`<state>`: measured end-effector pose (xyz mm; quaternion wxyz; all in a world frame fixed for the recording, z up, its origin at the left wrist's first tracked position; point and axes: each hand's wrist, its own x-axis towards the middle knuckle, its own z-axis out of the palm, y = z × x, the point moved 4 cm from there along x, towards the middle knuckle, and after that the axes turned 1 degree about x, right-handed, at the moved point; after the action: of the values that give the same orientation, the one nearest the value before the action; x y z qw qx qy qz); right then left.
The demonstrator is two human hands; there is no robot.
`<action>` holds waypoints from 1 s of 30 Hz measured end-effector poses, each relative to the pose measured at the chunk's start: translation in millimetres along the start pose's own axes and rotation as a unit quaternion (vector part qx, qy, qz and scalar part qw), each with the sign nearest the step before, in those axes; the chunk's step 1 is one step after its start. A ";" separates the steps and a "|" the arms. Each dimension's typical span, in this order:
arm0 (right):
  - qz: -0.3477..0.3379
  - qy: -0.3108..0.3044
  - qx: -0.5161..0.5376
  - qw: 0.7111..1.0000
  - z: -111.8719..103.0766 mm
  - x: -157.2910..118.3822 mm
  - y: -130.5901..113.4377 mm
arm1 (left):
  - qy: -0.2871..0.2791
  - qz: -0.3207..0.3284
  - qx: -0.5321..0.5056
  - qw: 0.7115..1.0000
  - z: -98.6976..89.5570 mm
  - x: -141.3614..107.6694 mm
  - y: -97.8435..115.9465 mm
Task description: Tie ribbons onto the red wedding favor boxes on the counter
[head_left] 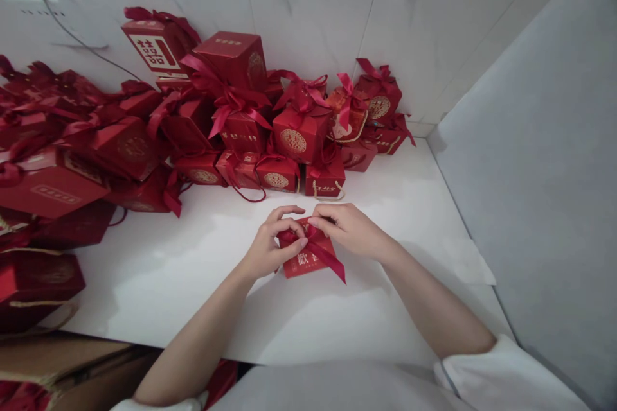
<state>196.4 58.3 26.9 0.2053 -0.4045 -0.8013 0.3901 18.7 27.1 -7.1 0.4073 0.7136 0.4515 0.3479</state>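
On the white table in front of me sits a small red gift box [295, 266] with pale characters on its top. A dark red ribbon [330, 259] lies across it, one tail hanging toward the lower right. My left hand [274, 239] is at the box's left side, thumb and index finger closed on the ribbon near the middle. From the upper right, my right hand [343, 226] pinches the ribbon at the box's far edge, thumb and fingers pressed together. The fingers partly cover the ribbon's centre, so whether it is knotted there is hidden.
Finished-looking red boxes with bows [301, 135] are piled along the back wall and down the left. A cardboard box [91, 359] holding red items stands below the table's front left edge. A grey panel [544, 160] borders the table [409, 308] on the right.
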 end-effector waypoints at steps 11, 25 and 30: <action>-0.073 0.100 -0.255 0.959 22.2 3.2 7.4 | -0.036 0.000 -0.011 0.999 0.5 3.8 -0.1; 0.014 0.129 -0.240 0.962 12.0 4.0 6.2 | 0.022 -0.040 -0.233 0.971 -1.9 3.0 -13.7; 0.072 0.072 -0.143 0.984 10.1 6.1 17.5 | 0.021 -0.065 -0.196 0.978 -18.8 2.3 -15.1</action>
<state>194.9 65.0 7.0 0.1740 -0.5133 -0.8007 0.2551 -2.3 38.2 -12.3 0.5516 0.5816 0.4281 0.4174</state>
